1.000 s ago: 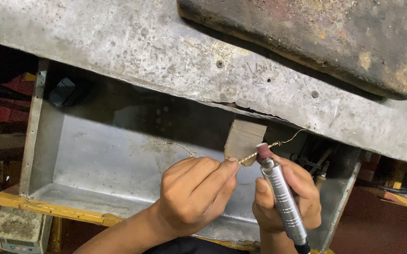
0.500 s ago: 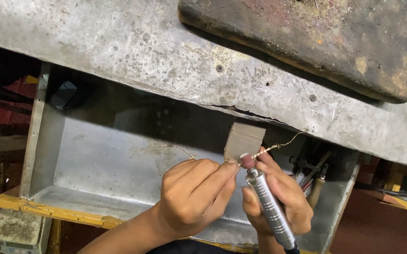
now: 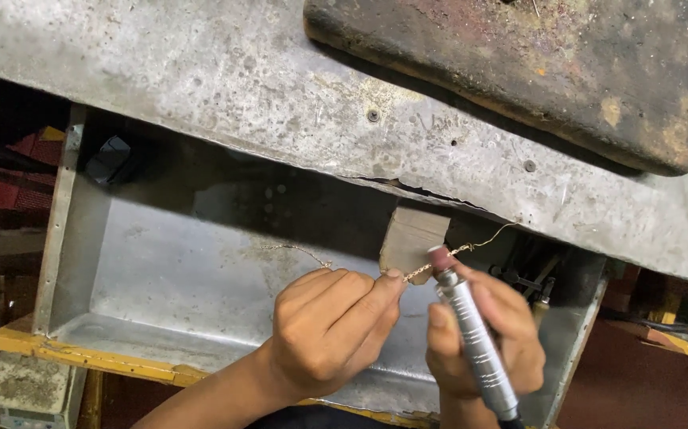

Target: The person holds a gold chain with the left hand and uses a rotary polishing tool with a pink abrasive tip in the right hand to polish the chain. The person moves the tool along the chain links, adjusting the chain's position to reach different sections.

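My left hand pinches a thin golden chain between thumb and fingertips, and the chain trails left over the tray and right toward the bench. My right hand grips a slim silver rotary handpiece like a pen. Its pinkish tip touches the chain just right of my left fingertips. Both hands work in front of a small wooden bench pin that sticks out under the worn metal bench top.
A sheet-metal catch tray with a yellow front edge hangs below the bench. A dark, rusty slab lies on the bench top at upper right. Tool handles show at the tray's right side. A pale block sits lower left.
My right hand and the handpiece have shifted slightly left and down, keeping the tip at the chain. My left hand has barely moved.
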